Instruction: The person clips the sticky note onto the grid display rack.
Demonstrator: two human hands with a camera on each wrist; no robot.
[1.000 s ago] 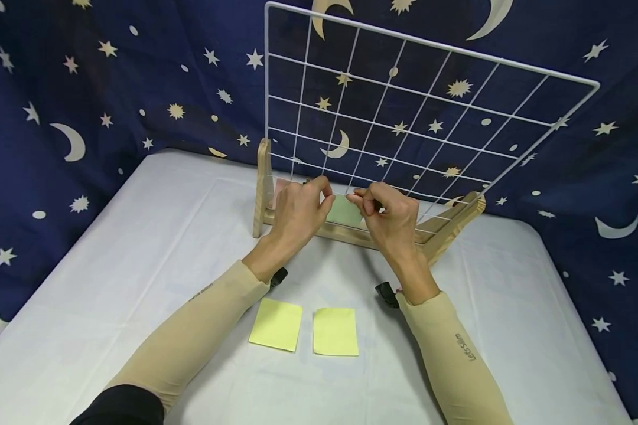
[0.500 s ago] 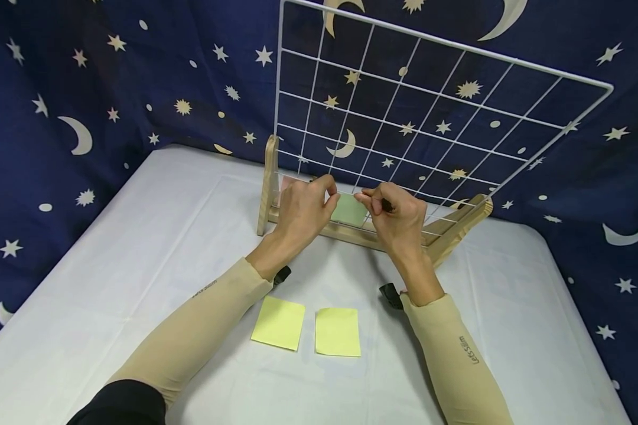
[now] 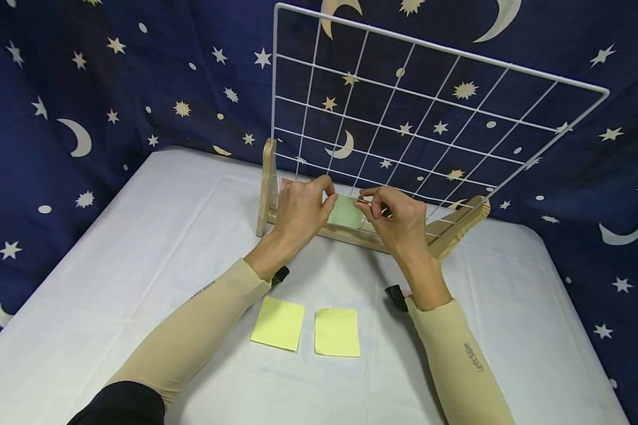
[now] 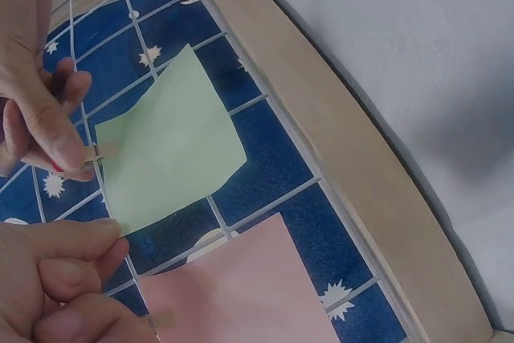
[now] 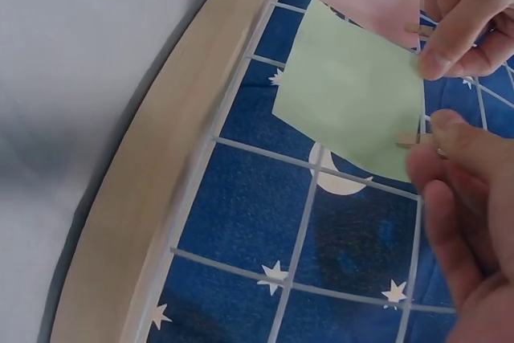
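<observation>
A pale green paper note (image 3: 345, 212) lies against the lower part of the white wire grid (image 3: 380, 127). My left hand (image 3: 300, 206) pinches the note's upper left corner at a wire, thumb against fingertips. At the same top edge, my right hand (image 3: 396, 218) pinches a small wooden clothespin (image 5: 408, 140), whose tip overlaps the green paper in the right wrist view. Beside it hangs a pink note (image 4: 241, 287), with another small clothespin (image 4: 161, 320) on its edge. In the head view my left hand covers most of the pink note.
Wooden feet (image 3: 266, 189) and a wooden base bar (image 3: 345, 234) support the grid. Two yellow notes (image 3: 278, 323) lie on the white tablecloth (image 3: 191, 212) between the forearms. A dark blue curtain (image 3: 154, 71) with moons and stars hangs behind.
My right hand has tilted and shifted slightly right along the note's edge, and the clothespin's end now shows between its fingers. My left hand keeps its pinch. The head view has shifted a little.
</observation>
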